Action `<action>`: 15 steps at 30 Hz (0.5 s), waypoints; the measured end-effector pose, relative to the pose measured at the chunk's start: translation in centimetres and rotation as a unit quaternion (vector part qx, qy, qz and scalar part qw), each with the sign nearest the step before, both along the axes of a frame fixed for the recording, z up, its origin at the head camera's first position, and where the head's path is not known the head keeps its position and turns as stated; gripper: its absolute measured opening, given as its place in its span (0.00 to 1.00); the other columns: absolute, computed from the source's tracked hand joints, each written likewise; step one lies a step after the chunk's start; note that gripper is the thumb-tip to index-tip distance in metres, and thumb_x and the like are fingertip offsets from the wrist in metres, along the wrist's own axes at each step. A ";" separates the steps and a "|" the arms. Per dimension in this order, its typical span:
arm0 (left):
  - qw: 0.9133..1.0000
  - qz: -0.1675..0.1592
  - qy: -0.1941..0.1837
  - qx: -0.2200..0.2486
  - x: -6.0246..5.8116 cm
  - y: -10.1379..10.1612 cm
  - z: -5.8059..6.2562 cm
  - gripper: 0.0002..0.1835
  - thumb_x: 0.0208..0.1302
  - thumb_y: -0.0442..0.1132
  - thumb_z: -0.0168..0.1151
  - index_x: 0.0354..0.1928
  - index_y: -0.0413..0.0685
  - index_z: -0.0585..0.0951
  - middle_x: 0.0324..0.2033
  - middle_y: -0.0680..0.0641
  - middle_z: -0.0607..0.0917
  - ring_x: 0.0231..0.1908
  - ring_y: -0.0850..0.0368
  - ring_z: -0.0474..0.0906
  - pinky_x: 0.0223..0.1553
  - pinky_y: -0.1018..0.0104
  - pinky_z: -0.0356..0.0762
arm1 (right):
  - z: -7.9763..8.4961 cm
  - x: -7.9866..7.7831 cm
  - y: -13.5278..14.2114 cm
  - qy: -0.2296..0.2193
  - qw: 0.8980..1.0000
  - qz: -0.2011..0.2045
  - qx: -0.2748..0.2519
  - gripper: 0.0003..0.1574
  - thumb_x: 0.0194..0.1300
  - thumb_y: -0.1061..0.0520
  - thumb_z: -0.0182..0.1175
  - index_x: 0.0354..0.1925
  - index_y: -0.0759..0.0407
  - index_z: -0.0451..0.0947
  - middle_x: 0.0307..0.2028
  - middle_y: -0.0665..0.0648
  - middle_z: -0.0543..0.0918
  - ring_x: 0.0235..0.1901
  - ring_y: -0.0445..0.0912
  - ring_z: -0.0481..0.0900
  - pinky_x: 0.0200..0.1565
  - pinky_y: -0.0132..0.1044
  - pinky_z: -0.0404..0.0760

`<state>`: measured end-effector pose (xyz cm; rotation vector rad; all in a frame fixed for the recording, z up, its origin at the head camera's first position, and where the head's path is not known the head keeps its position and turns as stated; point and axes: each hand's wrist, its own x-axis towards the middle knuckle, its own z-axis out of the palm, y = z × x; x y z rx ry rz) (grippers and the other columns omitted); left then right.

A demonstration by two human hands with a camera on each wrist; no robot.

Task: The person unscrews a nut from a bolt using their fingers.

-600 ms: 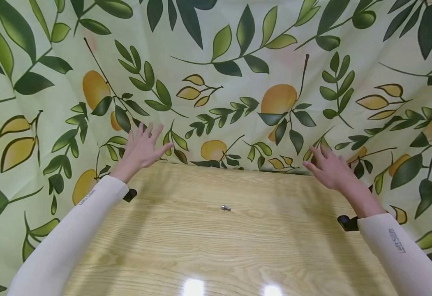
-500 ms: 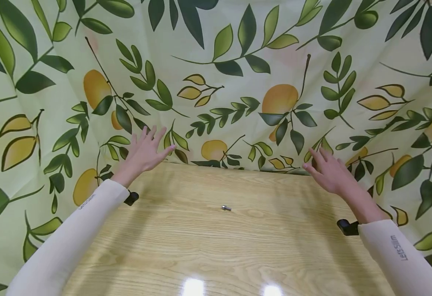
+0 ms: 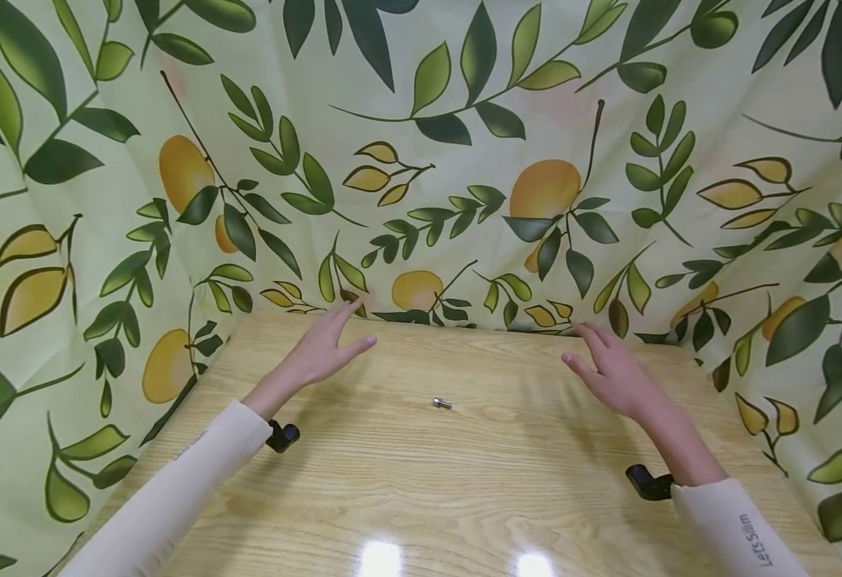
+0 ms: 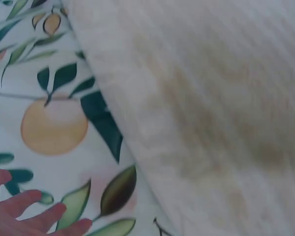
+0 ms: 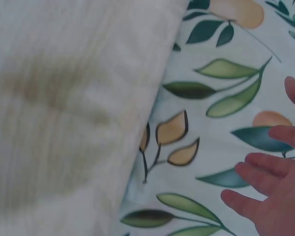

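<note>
A small silver socket-head screw [image 3: 442,403] lies on its side on the wooden tabletop [image 3: 421,481], near the middle in the head view. My left hand [image 3: 323,349] is held above the table to the left of the screw, fingers extended and thumb apart, holding nothing. On the other side of the screw, my right hand [image 3: 611,373] hovers with fingers extended and nothing in it. Spread fingers [image 4: 27,211] show at the lower left of the left wrist view. In the right wrist view, fingers [image 5: 258,179] reach in from the right edge.
Fabric [image 3: 457,184] printed with leaves and orange fruit hangs behind the table and along both sides. Black wrist-worn cameras [image 3: 284,437] stick out below the sleeves. Two bright light reflections [image 3: 380,558] show at the table's near edge.
Both hands have come down from in front of the fabric and moved inward over the table, toward the screw. The screw has stayed in its place.
</note>
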<state>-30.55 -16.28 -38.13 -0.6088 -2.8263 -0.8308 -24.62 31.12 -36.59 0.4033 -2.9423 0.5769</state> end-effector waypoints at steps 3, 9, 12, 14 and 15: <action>0.999 -0.021 -0.006 0.025 0.6 1.0 -1.0 0.41 0.76 0.61 0.55 0.81 0.49 0.57 0.79 0.36 0.60 0.79 0.33 0.55 0.77 0.31 0.55 | -1.1 0.5 -0.7 0.014 1.000 0.006 -0.016 0.44 0.81 0.40 0.50 0.78 0.67 0.54 0.75 0.77 0.60 0.70 0.77 0.62 0.66 0.77 0.65; 0.997 -0.050 -0.025 0.048 1.4 2.6 -3.0 0.35 0.78 0.56 0.54 0.76 0.42 0.66 0.73 0.37 0.71 0.71 0.37 0.70 0.71 0.38 0.71 | -3.2 1.1 -2.5 0.028 0.998 0.023 -0.047 0.40 0.79 0.48 0.56 0.76 0.69 0.59 0.70 0.76 0.68 0.66 0.72 0.70 0.62 0.72 0.73; 0.996 -0.063 -0.043 0.048 1.7 3.6 -3.7 0.31 0.77 0.52 0.59 0.72 0.40 0.71 0.69 0.37 0.76 0.64 0.38 0.77 0.62 0.43 0.81 | -4.2 1.2 -3.3 0.027 0.998 0.023 -0.057 0.39 0.77 0.51 0.59 0.75 0.68 0.61 0.68 0.74 0.71 0.64 0.69 0.74 0.59 0.69 0.77; 0.995 -0.074 -0.053 0.046 1.8 4.4 -4.2 0.28 0.75 0.48 0.62 0.68 0.39 0.75 0.65 0.38 0.79 0.60 0.40 0.80 0.58 0.47 0.83 | -4.8 1.3 -3.6 0.023 0.997 0.022 -0.064 0.39 0.76 0.52 0.60 0.75 0.68 0.61 0.67 0.74 0.72 0.63 0.68 0.75 0.58 0.67 0.78; 0.994 -0.077 -0.057 0.043 1.8 4.8 -4.5 0.26 0.74 0.46 0.63 0.66 0.39 0.77 0.63 0.39 0.81 0.59 0.41 0.81 0.57 0.48 0.84 | -5.1 1.3 -3.8 0.023 0.997 0.022 -0.066 0.38 0.76 0.52 0.61 0.75 0.68 0.62 0.67 0.74 0.72 0.63 0.68 0.76 0.58 0.67 0.79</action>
